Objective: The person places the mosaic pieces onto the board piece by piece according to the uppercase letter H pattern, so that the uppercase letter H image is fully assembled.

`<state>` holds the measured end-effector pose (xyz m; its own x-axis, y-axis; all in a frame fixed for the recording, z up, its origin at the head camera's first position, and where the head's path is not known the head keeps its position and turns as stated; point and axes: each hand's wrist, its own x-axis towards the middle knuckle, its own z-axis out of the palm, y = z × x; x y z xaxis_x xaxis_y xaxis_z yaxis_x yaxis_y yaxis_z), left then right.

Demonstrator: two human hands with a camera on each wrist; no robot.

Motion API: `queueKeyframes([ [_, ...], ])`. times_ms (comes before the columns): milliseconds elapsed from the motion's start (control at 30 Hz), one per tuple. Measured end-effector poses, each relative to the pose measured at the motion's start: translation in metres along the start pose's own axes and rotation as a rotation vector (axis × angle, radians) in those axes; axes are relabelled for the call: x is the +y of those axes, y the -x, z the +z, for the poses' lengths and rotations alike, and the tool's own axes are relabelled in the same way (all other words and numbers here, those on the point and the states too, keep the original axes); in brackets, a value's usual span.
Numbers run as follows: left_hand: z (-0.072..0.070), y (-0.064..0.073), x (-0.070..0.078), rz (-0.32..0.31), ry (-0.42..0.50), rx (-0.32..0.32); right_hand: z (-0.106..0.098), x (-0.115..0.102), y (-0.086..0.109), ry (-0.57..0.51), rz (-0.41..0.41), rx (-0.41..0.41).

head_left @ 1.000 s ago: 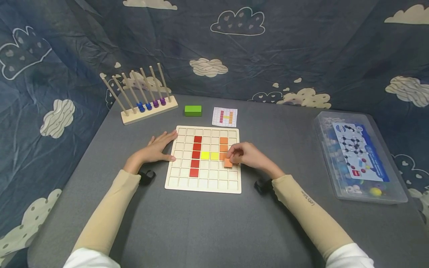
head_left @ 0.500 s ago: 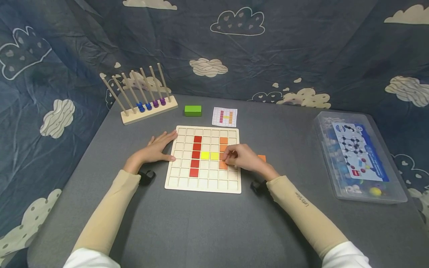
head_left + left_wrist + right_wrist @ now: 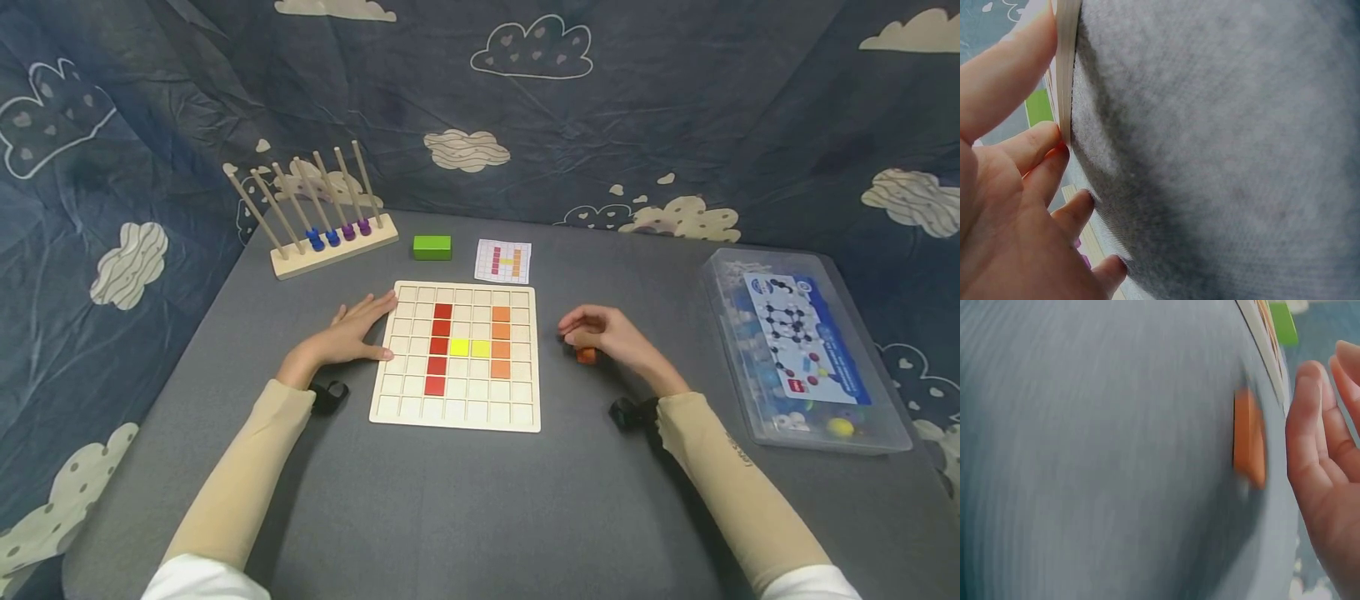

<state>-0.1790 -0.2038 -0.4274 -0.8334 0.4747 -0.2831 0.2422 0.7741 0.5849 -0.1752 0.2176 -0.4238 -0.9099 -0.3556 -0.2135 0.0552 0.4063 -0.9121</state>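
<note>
A wooden grid board (image 3: 454, 412) lies on the grey table. It bears a column of red tiles (image 3: 438, 347), two yellow tiles (image 3: 469, 348) and a column of orange tiles (image 3: 500, 342). At its left edge rests my left hand (image 3: 345, 337), thumb and fingertips touching the rim, fingers spread. To the right of the board, my right hand (image 3: 611, 337) hovers with loosely bent fingers above a loose orange tile (image 3: 587, 356). In the right wrist view a gap shows between those fingers and the orange tile (image 3: 1249, 439), which sits on the table.
Behind the board lie a printed pattern card (image 3: 502, 262) and a green block (image 3: 432, 248). A peg stand (image 3: 337, 247) with blue and purple beads is at the back left. On the right sits a clear plastic box (image 3: 810, 354) of parts.
My right hand has set an orange tile into the lowest place of the orange column, let go, and moved right to the loose tile. My left hand has stayed put.
</note>
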Motion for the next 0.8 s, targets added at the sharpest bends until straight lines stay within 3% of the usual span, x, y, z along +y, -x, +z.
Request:
queueKeyframes([
  [333, 0.000, -0.001, 0.000, 0.000, 0.001, -0.002, -0.033, 0.016, 0.021, -0.012, 0.033, 0.092],
  [567, 0.000, -0.001, -0.001, 0.002, -0.002, 0.003, -0.034, 0.019, 0.026, 0.038, 0.034, 0.082],
  [800, 0.001, -0.001, 0.000, -0.003, -0.003, 0.003, -0.027, 0.021, 0.026, 0.095, -0.048, 0.041],
])
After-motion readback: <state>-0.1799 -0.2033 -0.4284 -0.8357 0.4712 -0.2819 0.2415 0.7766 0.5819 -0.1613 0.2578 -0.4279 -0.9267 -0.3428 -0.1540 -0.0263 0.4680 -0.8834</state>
